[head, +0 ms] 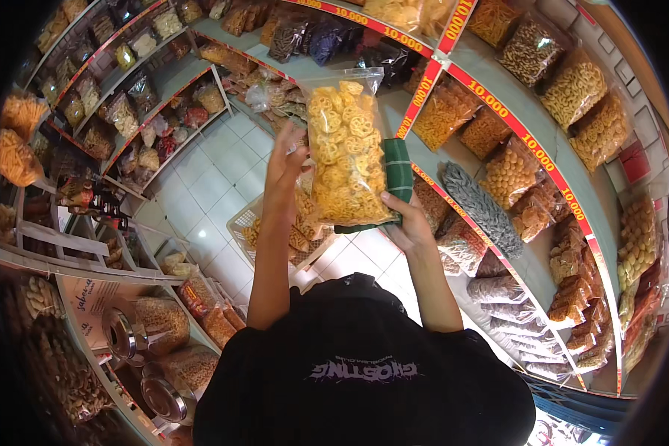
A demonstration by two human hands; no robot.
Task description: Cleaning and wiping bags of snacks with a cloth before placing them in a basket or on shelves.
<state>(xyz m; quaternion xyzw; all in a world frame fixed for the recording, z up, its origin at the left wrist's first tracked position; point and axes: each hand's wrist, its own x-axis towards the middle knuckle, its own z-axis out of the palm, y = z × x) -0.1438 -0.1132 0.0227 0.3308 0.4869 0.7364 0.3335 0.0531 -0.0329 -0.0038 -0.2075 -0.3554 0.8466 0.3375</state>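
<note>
A clear plastic bag of yellow wheel-shaped crackers (pixel 348 150) stands upright in front of my chest. My right hand (pixel 410 220) grips its lower right corner, thumb on the front. A green checked cloth (pixel 398 167) is in the same hand, pressed behind the bag and showing along its right side and bottom edge. My left hand (pixel 289 148) is raised beside the bag's left edge, blurred, with its fingers apart. Whether its fingertips touch the plastic I cannot tell.
Below the bag, a plastic basket (pixel 240 231) with more snack bags rests on the tiled floor (pixel 200 184). Shelves with red price strips (pixel 502 106) curve around, full of bagged snacks. A grey fluffy duster (pixel 482 209) lies on the right shelf. Lidded jars (pixel 164 390) stand lower left.
</note>
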